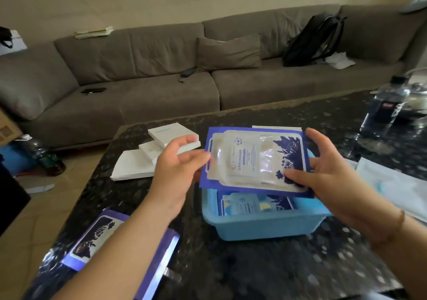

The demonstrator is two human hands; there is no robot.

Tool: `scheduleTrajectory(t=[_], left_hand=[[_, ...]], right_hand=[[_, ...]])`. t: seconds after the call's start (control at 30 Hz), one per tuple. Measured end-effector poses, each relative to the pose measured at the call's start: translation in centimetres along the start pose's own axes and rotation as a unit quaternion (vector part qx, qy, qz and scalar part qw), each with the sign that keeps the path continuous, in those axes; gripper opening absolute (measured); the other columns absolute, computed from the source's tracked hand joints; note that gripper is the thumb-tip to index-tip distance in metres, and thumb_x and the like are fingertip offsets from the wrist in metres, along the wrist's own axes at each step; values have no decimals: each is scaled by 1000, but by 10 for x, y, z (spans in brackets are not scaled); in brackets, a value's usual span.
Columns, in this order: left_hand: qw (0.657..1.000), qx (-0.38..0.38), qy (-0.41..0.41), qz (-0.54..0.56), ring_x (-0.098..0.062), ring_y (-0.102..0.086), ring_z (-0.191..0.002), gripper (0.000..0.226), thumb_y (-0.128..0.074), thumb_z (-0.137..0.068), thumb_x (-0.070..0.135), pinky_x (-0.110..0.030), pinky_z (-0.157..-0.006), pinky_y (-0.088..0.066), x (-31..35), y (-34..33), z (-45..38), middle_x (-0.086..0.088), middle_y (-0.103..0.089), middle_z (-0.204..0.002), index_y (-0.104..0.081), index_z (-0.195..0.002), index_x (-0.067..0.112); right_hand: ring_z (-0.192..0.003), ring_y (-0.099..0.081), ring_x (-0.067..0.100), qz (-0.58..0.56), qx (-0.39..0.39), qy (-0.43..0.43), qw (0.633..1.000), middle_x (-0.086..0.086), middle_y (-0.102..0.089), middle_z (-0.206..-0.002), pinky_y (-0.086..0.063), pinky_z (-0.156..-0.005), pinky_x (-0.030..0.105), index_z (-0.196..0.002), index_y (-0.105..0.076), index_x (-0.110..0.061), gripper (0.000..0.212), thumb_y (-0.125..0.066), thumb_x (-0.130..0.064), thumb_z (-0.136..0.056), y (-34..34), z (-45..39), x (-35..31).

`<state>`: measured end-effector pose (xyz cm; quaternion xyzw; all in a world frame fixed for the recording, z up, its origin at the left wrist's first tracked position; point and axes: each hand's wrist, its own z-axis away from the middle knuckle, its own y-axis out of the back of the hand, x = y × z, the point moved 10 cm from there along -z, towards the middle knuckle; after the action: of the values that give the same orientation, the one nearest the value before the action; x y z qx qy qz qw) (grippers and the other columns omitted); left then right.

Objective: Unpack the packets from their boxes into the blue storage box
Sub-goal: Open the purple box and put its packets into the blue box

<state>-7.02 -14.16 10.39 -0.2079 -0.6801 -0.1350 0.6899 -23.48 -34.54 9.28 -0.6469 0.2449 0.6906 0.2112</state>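
Packet held roughly flat above the blue storage box, long axis running left to right, its dark floral print toward the right. The right hand pinches the right edge, thumb on top; the left hand, fingers relaxed and nearly straight, touches the left edge. Printed text on the packet is too blurred to read. Another packet lies inside the box (same orientation). A purple box lies on the dark desk, near-left.
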Motion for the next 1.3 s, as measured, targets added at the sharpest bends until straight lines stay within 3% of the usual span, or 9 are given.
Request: scheduleTrajectory(t=[0.1, 0.27, 0.4, 0.53, 0.77, 0.9, 1.1, 1.2, 1.3], left_hand=[[974, -31, -70, -212, -12, -72, -86, 29, -74, -84, 5, -29, -72, -58, 12, -5, -20, 2, -74, -98, -64, -102, 25], [865, -74, -203, -454, -3, -66, -79, 21, -73, -86, 12, -19, -73, -56, 23, -40, -22, 11, -67, -96, -68, -101, 24], [793, -169, -186, -555, -5, -63, -84, 13, -72, -87, 18, -26, -77, -57, -1, -69, -23, 9, -66, -95, -69, -97, 26], [656, -276, -166, -682, -15, -60, -98, 11, -70, -85, 24, -33, -79, -51, -34, -93, -19, 9, -63, -101, -64, -94, 28], [445, -341, -118, -820, -22, -51, -76, 21, -68, -87, 33, -35, -63, -39, -76, -110, -8, 0, -51, -80, -51, -87, 19], [421, -336, -109, -836, -22, -48, -78, 26, -61, -90, 21, -36, -72, -36, -83, -114, -7, 3, -39, -71, -41, -73, 20], [404, -339, -97, -844, -18, -43, -67, 25, -58, -90, 14, -39, -85, -38, -92, -111, -9, 3, -46, -73, -44, -71, 23], [392, -345, -90, -848, -21, -49, -79, 9, -57, -91, 14, -40, -90, -37, -97, -113, -9, 2, -52, -82, -57, -94, 22], [381, -350, -80, -852, -22, -50, -87, 20, -55, -93, 13, -42, -94, -37, -103, -112, -9, 0, -56, -95, -61, -110, 21]], right_hand=[[-77, -74, 28, 74, -24, -16, 997, 9, -76, -88, -58, -72, 44, -145, -27, -44, 91, -69, 7, -82, 8, -20, -3], [-79, -75, 24, 216, -67, -33, 974, 5, -74, -101, -60, -76, 48, -140, -27, -52, 94, -75, 2, -79, 8, -33, 2], [-78, -73, 13, 298, -128, -54, 944, -4, -68, -105, -61, -63, 27, -127, -44, -45, 70, -76, -3, -80, -11, -37, 18], [-84, -67, 9, 379, -155, -49, 911, -10, -64, -97, -54, -61, 17, -110, -52, -35, 46, -77, -11, -80, -26, -49, 37], [-90, -57, 14, 521, -259, -73, 810, -11, -58, -99, -44, -72, 19, -108, -49, -33, 46, -81, -34, -75, -36, -44, 68], [-98, -58, 16, 636, -289, -58, 713, -10, -60, -110, -49, -91, 27, -125, -54, -28, 50, -73, -43, -81, -39, -42, 69], [-60, -51, 8, 713, -274, -65, 642, 1, -64, -95, -43, -49, 14, -112, -63, -14, 25, -64, -30, -93, -38, -43, 60], [-75, -60, 18, 719, -298, -79, 623, -1, -59, -77, -56, -74, 26, -92, -63, -15, 13, -65, -27, -91, -42, -45, 72], [-80, -57, 22, 720, -314, -75, 614, 1, -59, -80, -52, -78, 30, -87, -64, -14, 13, -62, -25, -91, -45, -47, 83]])
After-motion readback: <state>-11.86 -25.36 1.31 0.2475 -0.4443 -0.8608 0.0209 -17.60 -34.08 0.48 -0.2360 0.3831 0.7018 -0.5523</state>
